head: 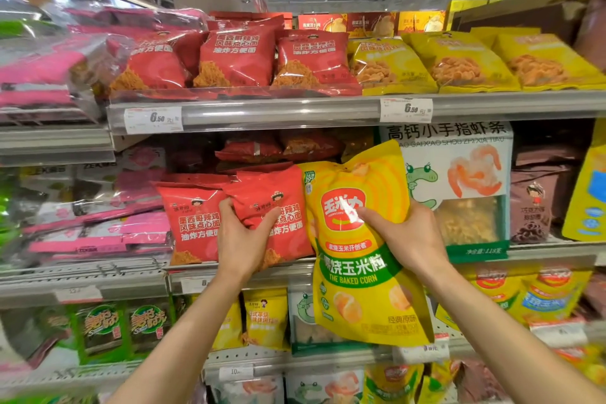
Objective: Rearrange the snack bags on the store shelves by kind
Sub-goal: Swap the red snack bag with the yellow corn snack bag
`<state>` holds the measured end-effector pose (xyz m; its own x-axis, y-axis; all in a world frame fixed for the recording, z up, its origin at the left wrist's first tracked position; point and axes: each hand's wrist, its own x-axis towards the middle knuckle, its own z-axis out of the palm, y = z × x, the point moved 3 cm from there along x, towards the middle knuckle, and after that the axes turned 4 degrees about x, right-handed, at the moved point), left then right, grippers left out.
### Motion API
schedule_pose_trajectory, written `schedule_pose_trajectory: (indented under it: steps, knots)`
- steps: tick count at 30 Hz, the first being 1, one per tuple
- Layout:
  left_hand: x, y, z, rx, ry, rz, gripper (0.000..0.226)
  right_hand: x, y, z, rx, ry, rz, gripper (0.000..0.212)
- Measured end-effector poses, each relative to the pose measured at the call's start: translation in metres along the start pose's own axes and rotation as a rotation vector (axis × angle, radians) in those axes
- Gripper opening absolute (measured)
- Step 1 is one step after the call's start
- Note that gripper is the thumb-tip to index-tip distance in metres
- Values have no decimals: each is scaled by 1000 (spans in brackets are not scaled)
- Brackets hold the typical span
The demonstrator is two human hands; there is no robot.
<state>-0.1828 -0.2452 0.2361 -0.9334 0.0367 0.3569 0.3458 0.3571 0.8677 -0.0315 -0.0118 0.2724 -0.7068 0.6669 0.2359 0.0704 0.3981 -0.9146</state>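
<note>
My right hand (pixel 406 236) grips a large yellow baked corn bag (pixel 364 279) by its upper part, holding it in front of the middle shelf (pixel 98 275). My left hand (pixel 242 239) clasps a red noodle snack bag (pixel 278 203) that stands on that shelf, thumb on its front. A second red noodle bag (pixel 190 220) stands just left of it, touching. More red bags (pixel 239 56) and yellow snack bags (pixel 459 59) line the upper shelf (pixel 295 111).
A white-and-green shrimp stick box (pixel 465 180) stands right of the corn bag, with brown bags (pixel 534 200) beyond. Pink packs (pixel 98 233) lie at left. Lower shelves hold green seaweed packs (pixel 124 328), small yellow bags (pixel 265 315) and more corn bags (pixel 531 295).
</note>
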Motion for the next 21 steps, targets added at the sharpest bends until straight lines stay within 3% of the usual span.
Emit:
schedule_pose_trajectory:
  steps: [3,7,21]
  knots:
    - [-5,2,2,-39,-79,-10,56,0,2,0,6,-1,-5,53]
    - [3,1,1,-37,-159,-33,61,2,4,-2,7,3,7,67]
    - [-10,23,-10,-118,-79,28,61,-10,5,-40,47,46,-72,60]
